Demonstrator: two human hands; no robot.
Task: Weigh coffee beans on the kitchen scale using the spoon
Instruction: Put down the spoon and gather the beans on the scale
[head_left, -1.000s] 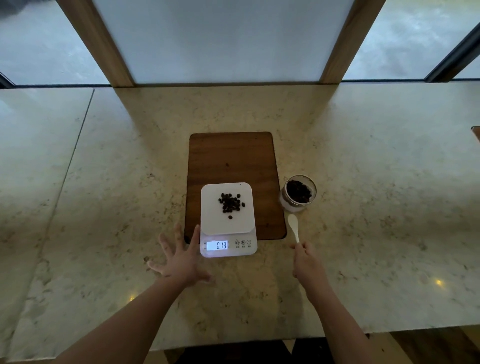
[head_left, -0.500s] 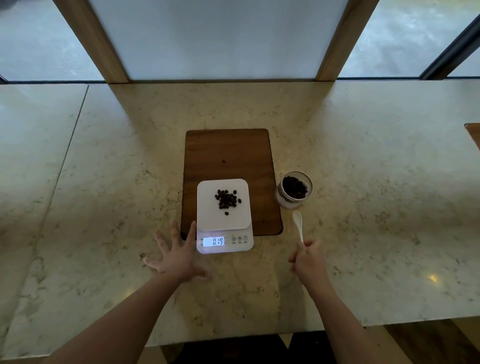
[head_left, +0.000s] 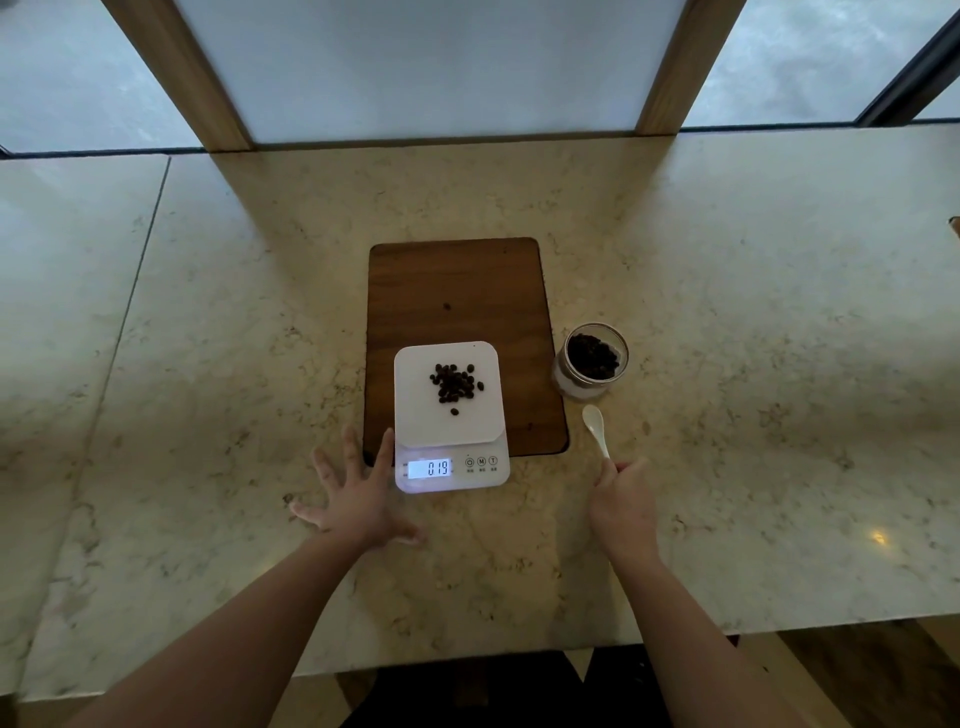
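Observation:
A white kitchen scale (head_left: 415, 410) sits on the front part of a wooden board (head_left: 457, 291), its lit display reading 019. A small heap of dark coffee beans (head_left: 455, 384) lies on the scale's platform. To the right of the board stands an open glass jar (head_left: 590, 362) with more beans inside. My right hand (head_left: 623, 506) grips the handle of a white spoon (head_left: 595, 426); the empty bowl points toward the jar. My left hand (head_left: 356, 499) rests flat on the counter with fingers spread, its index finger touching the scale's left edge.
The marble counter (head_left: 753, 364) stretches wide on both sides, with a seam line at the left. Wooden window posts (head_left: 182, 73) rise at the back edge. The counter's front edge runs just below my forearms.
The view has shifted slightly. My right hand has drawn the spoon a little back from the jar. The left hand and the scale reading stay the same.

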